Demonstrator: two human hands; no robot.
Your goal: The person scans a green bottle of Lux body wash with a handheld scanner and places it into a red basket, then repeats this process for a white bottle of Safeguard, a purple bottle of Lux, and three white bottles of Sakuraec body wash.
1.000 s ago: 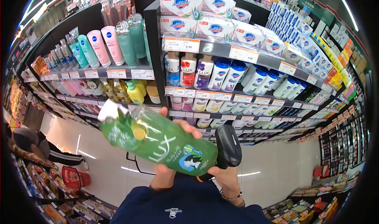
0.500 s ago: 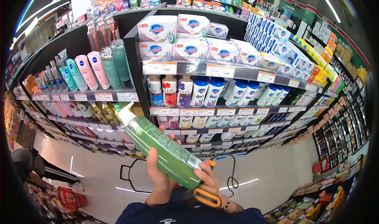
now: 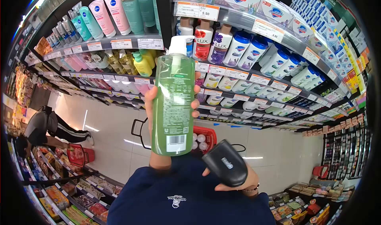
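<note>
My left hand (image 3: 152, 102) grips a green pump bottle (image 3: 174, 102) and holds it upright, its back label and barcode turned toward me. The white pump head sits at the top, in front of the shelf of body wash. My right hand (image 3: 234, 181) holds a black handheld barcode scanner (image 3: 225, 162) just below and to the right of the bottle's base. The scanner's head is turned up toward the barcode side, apart from the bottle.
Store shelves (image 3: 238, 76) with bottles, tubes and soap boxes rise in front of me. A red shopping basket (image 3: 202, 137) stands on the pale floor behind the bottle. At the left, a crouching person (image 3: 43, 130) is beside another red basket (image 3: 79, 155). Low shelves line the aisle's near side.
The bottle has swung from slanted to upright with its barcode facing me. My right hand has let go of the bottle's base and dropped lower right with the scanner.
</note>
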